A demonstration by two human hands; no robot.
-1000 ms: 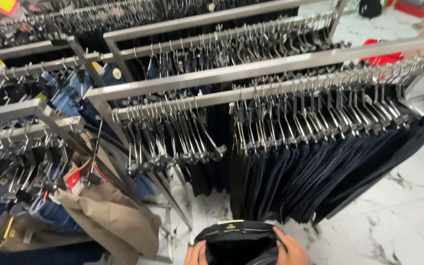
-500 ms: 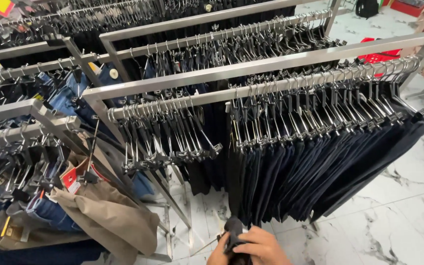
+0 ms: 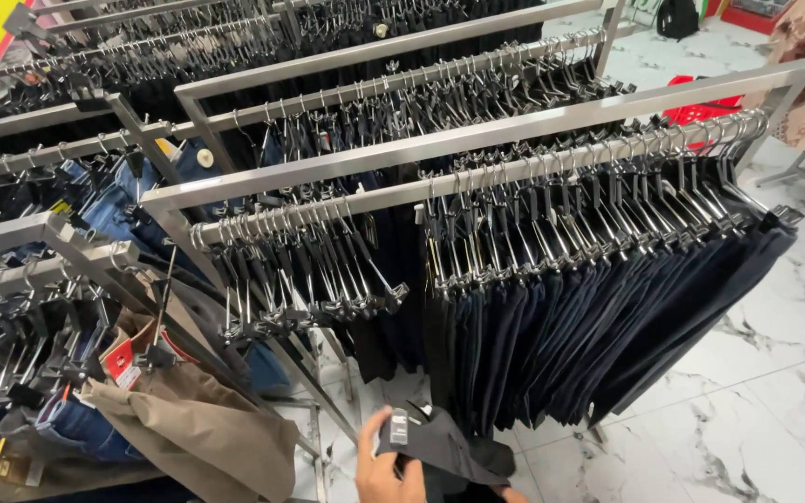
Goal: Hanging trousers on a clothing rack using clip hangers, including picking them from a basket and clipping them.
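Observation:
My left hand [image 3: 382, 469] is at the bottom centre, fingers closed on a folded dark garment [image 3: 454, 452] with a small label [image 3: 399, 427] near my thumb. Only a sliver of my right hand [image 3: 512, 495] shows at the bottom edge, under the garment; its grip is hidden. Just beyond the garment hangs a dense row of dark navy trousers [image 3: 607, 317] on clip hangers from a steel rail [image 3: 514, 168]. To the left of that row, several empty clip hangers [image 3: 309, 279] hang on the same rail.
Khaki trousers [image 3: 197, 428] and blue jeans [image 3: 76, 424] hang on a slanted rack at the lower left. More racks of dark clothes [image 3: 328, 56] fill the back. White marble floor [image 3: 747, 410] lies at the right, with a red object [image 3: 701, 107] behind the rail.
The camera view has shifted slightly. The dark garment, held low between both hands before, is now raised and gripped by my left hand, with its label showing.

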